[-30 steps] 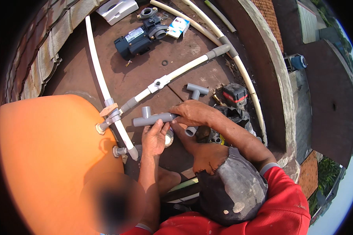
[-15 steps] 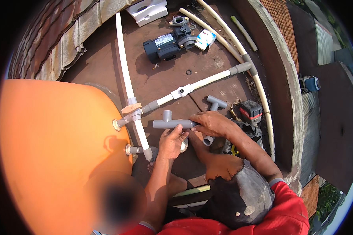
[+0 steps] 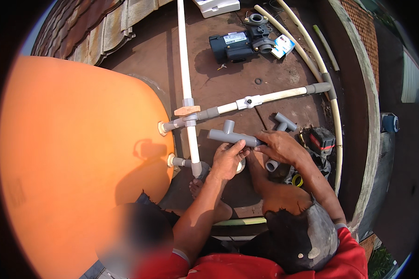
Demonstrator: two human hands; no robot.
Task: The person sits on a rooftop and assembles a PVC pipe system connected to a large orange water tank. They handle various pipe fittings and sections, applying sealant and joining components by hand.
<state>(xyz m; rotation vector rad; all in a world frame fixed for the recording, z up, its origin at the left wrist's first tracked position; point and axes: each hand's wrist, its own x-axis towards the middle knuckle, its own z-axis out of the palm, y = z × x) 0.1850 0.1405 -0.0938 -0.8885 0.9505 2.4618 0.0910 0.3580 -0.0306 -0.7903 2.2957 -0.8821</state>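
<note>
My left hand grips a grey PVC tee fitting from below, its thumb along the side. The fitting's short branch points up and away from me. On its right end, my right hand is closed around the pipework, and its fingers hide that joint. Just beyond my right hand another grey tee shows. A grey pipe end pokes out beneath the same hand; whether it belongs to that tee is hidden. Partly covered by my left hand is a round pale object I cannot make out.
A big orange tank fills the left, joined to white pipe with an orange-handled valve. Farther off lies a dark pump beside a small box. A battery pack and yellow tape sit right, near a low wall.
My view has turned and shifted, so the surroundings sit farther right in the picture. Both hands keep their hold on the tee fitting, with little change in grip.
</note>
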